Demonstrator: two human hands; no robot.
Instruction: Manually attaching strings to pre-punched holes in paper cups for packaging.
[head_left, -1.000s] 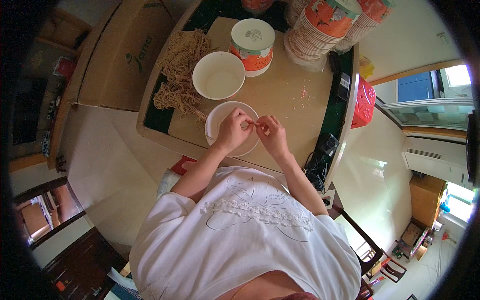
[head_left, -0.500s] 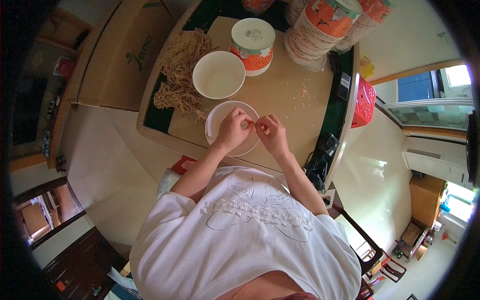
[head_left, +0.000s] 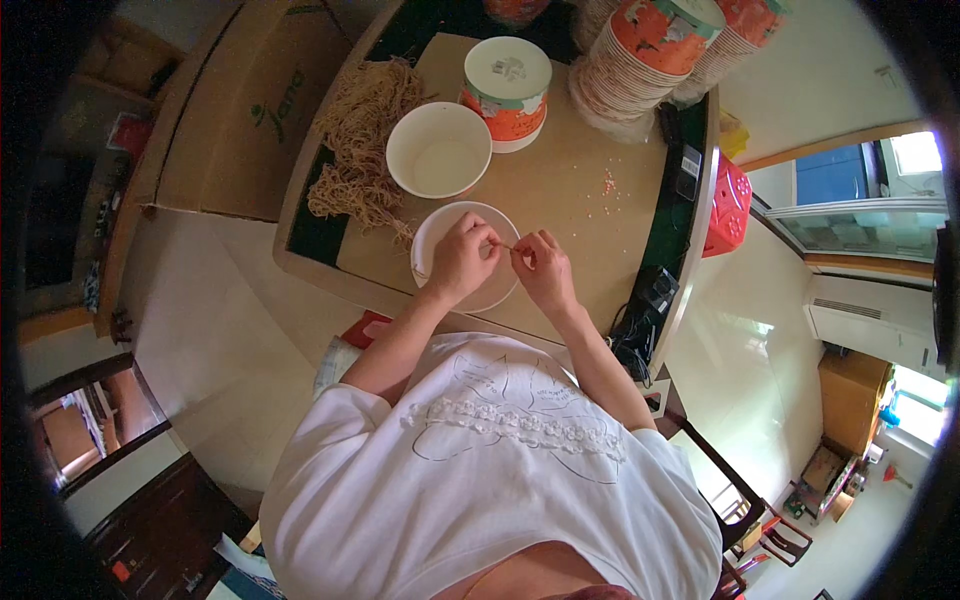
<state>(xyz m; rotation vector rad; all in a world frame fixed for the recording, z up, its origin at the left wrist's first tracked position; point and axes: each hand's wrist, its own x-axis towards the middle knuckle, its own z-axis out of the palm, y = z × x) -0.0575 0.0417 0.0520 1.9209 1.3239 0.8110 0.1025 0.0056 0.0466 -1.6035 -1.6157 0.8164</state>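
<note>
Far left stands the cardboard box [head_left: 235,120], then the tangle of brown strands [head_left: 365,130] heaped on the table's far left, and beside it the open white tub [head_left: 440,165], with the near white bowl [head_left: 427,240] right below my hands. Here's my left hand [head_left: 464,262], thumb and fingers pinched together on one end of a thin strand [head_left: 506,248] that runs taut above the bowl's right side to my right hand [head_left: 546,272], its fingertips pinching the other end! Farther right lie scattered pink bits [head_left: 608,185], with stacked orange tubs [head_left: 650,60] beyond.
</note>
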